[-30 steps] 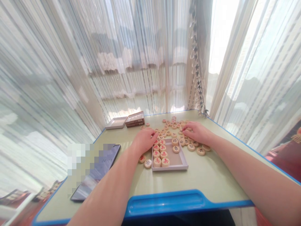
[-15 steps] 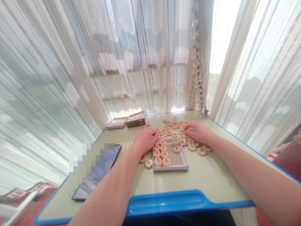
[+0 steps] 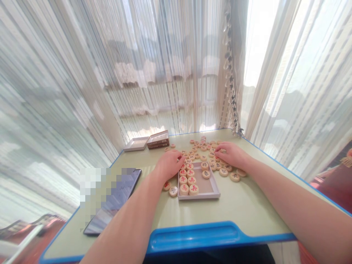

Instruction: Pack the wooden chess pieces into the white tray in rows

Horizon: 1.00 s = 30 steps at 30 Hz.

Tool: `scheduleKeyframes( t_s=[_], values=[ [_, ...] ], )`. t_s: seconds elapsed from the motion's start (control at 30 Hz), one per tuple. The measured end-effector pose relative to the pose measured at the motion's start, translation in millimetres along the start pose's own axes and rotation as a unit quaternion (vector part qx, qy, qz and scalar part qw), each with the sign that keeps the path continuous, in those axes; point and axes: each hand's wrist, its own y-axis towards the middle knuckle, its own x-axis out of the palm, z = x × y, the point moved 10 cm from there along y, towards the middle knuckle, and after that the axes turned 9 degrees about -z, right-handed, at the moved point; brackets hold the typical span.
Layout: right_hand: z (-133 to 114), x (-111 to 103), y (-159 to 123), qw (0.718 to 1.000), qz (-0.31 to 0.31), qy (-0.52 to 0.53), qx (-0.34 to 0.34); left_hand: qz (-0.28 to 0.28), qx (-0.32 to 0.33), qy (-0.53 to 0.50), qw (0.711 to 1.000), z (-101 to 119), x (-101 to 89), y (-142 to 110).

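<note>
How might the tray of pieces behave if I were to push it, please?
The tray would probably slide without tipping, being low and flat. Its pieces might shift into the bare space on the right. Lifted, it would likely feel heavier on the left, where most pieces sit.

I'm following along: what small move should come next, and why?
Perhaps the right hand should set a loose black-marked piece into the tray, just nearer than the two black-marked pieces there: that part shows bare floor, while red-marked pieces line the left side.
</note>
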Motion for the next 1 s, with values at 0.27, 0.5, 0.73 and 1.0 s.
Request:
scheduleKeyframes(
  t_s=[0.27, 0.5, 0.73, 1.0],
  values=[
    [-1.6, -1.7, -0.5, 1.0, 0.007, 0.005, -0.005, -0.011, -0.002, -0.017, 1.0, 2.3, 0.8, -0.4],
    [0.0, 0.3, -0.8, 1.0, -0.001, 0.019, -0.003, -0.009, 0.001, -0.015, 1.0, 0.7, 1.4, 0.1],
    [-0.1, -0.5, -0.9, 1.0, -0.001, 0.015, 0.002, -0.01, 0.001, -0.017, 1.0, 1.6, 1.2, -0.7],
    [-2.2, -1.2, -1.1, 1.0, -0.002, 0.009, -0.003, -0.011, -0.004, -0.01, 1.0, 1.5, 0.6, -0.2]
  ],
)
